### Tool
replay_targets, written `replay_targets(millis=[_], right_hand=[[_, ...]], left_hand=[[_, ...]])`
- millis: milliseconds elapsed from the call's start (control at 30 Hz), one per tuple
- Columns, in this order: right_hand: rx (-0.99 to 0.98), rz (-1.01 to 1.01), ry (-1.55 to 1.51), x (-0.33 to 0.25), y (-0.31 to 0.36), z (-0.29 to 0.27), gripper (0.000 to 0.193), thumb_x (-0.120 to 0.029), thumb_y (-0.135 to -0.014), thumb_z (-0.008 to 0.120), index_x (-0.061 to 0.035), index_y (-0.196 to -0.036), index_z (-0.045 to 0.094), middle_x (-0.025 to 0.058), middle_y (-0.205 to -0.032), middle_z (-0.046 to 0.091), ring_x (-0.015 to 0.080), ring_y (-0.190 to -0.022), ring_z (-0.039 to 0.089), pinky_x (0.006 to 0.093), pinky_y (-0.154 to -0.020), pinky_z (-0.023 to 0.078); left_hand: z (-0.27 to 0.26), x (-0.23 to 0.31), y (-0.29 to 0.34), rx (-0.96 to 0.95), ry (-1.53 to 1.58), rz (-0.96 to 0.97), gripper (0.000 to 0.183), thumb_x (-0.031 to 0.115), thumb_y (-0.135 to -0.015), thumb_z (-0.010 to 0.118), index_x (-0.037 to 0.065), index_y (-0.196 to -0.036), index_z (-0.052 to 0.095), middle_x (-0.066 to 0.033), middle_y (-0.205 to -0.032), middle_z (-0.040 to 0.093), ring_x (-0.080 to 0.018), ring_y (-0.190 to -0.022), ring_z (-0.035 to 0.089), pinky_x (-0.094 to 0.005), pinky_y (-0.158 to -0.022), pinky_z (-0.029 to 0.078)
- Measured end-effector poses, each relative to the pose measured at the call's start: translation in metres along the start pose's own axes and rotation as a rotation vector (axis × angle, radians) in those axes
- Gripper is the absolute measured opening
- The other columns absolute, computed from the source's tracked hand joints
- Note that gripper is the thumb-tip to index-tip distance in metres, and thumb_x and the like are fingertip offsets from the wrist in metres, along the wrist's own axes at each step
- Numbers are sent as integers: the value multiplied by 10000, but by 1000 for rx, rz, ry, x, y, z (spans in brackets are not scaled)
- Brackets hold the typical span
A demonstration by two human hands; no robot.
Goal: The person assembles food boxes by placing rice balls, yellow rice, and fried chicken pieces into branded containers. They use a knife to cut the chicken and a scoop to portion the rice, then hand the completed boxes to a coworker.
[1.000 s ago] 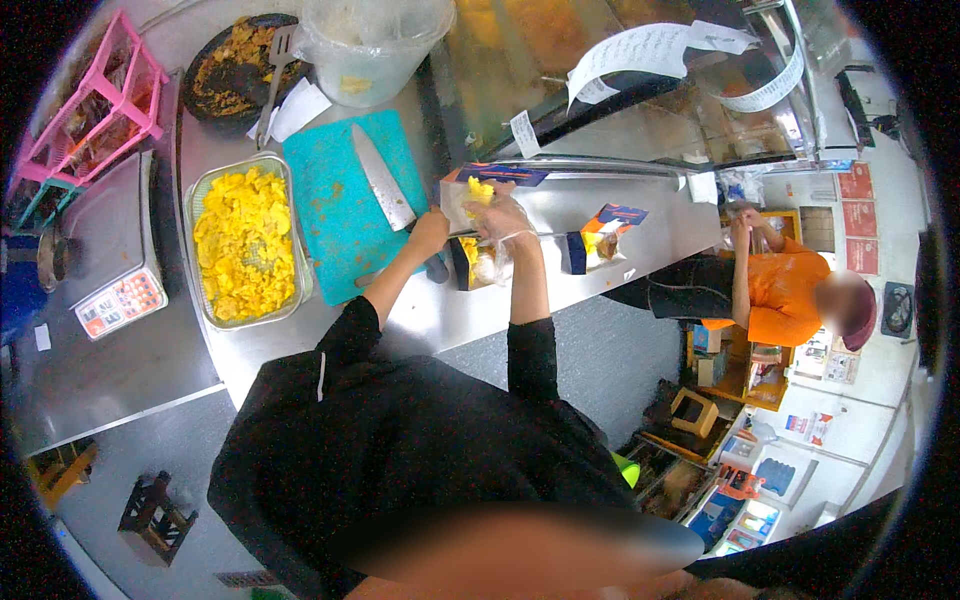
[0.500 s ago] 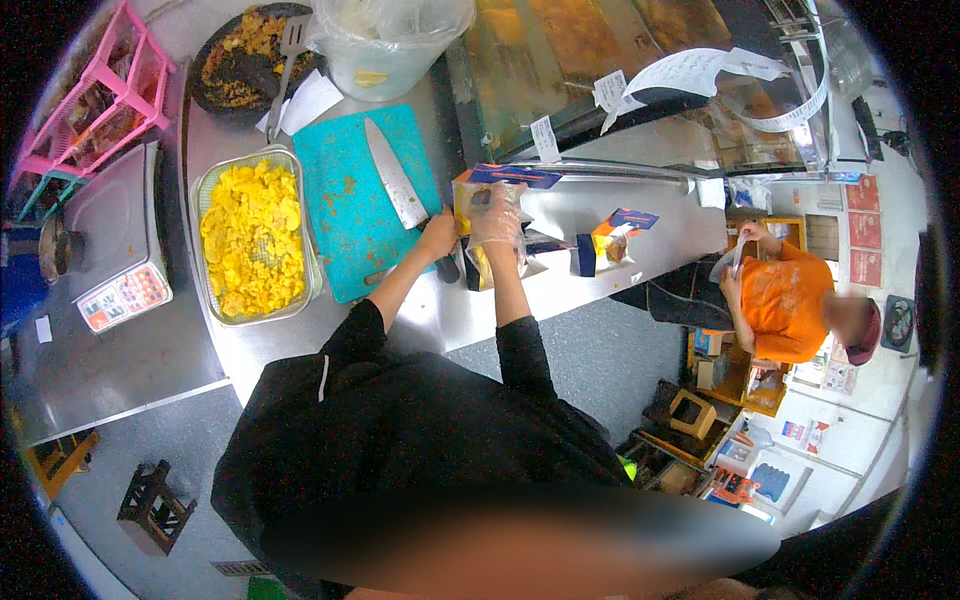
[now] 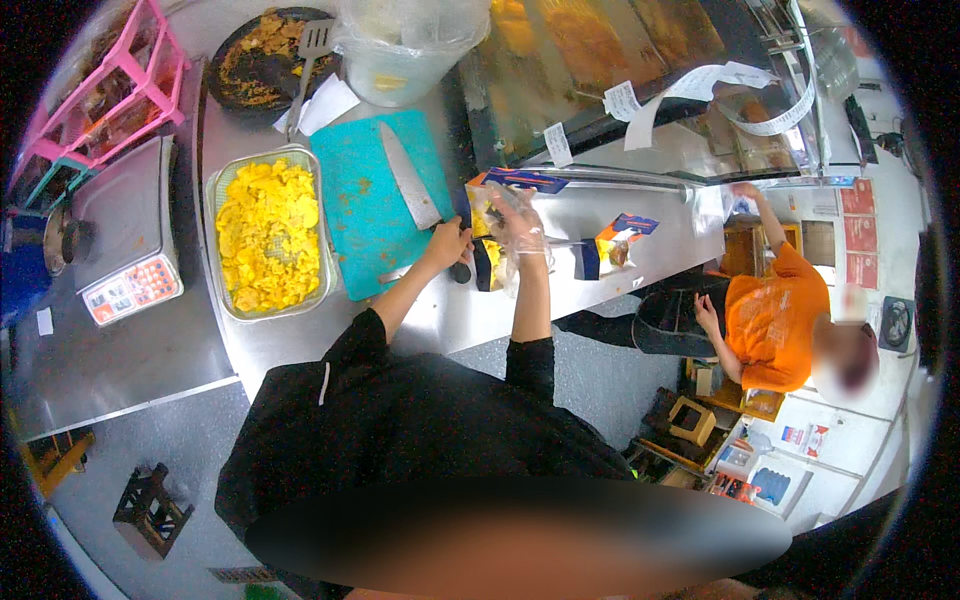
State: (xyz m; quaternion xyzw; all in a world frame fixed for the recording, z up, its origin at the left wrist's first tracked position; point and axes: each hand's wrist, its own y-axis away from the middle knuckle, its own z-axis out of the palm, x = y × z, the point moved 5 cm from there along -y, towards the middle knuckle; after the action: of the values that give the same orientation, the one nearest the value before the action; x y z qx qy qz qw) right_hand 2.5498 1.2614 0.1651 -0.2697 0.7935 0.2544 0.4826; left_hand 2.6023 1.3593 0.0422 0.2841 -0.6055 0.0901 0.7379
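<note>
The gloved right hand bends its half-curled fingers over an open box near the back edge of the bench, apparently working inside; what its grip has, I cannot tell. The left hand curls beside the box, its hold unclear; steadiness seems called for. Toward the bench's left end lie a knife, teal board and yellow-food tray; past the right end is a co-worker

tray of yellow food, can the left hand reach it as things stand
Probably yes: the tray of yellow food has no lid, and only the low teal cutting board, with a knife blade on it, lies between it and the left hand. Whether that hand grips anything is hard to tell.
</note>
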Motion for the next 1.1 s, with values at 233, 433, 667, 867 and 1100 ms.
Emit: replay_targets(millis=[233,433,667,867,1100], right_hand=[[-655,409,-957,-37,39,105,373,-253,-881,535,21,-1134,523,189,-1077,605,281,-883,633,292,-627,522],[-860,159,-137,-45,66,244,500,-377,-830,603,-44,-1197,536,127,-1154,606,258,-1013,595,360,-826,478],[-304,-804,981,-52,37,326,272,-238,-797,571,-60,-999,609,127,-889,647,292,-890,605,418,-771,468],[-253,-1013,1186,-21,41,354,135,-126,-726,536,-67,-792,638,117,-785,633,256,-733,616,372,-604,474],[-332,-899,844,-52,36,319,153,-141,-758,550,-69,-827,666,147,-796,652,299,-748,641,389,-683,516]], left_hand=[[-36,-17,97,-22,45,-126,261,202,-960,447,-28,-1073,495,-112,-807,656,-188,-569,638,-302,-486,540],[-75,-42,180,18,69,-231,337,240,-968,426,-33,-1152,498,-128,-781,650,-202,-552,640,-314,-513,533],[-108,-61,217,184,12,-235,354,298,-969,431,-8,-1109,541,-120,-804,657,-193,-558,635,-320,-508,520],[-120,-65,230,230,90,-175,308,287,-966,441,24,-1072,560,-93,-790,657,-180,-562,627,-298,-491,491],[-121,-34,239,177,-141,-271,239,224,-961,445,31,-1043,559,-101,-786,658,-173,-562,622,-293,-475,478]])
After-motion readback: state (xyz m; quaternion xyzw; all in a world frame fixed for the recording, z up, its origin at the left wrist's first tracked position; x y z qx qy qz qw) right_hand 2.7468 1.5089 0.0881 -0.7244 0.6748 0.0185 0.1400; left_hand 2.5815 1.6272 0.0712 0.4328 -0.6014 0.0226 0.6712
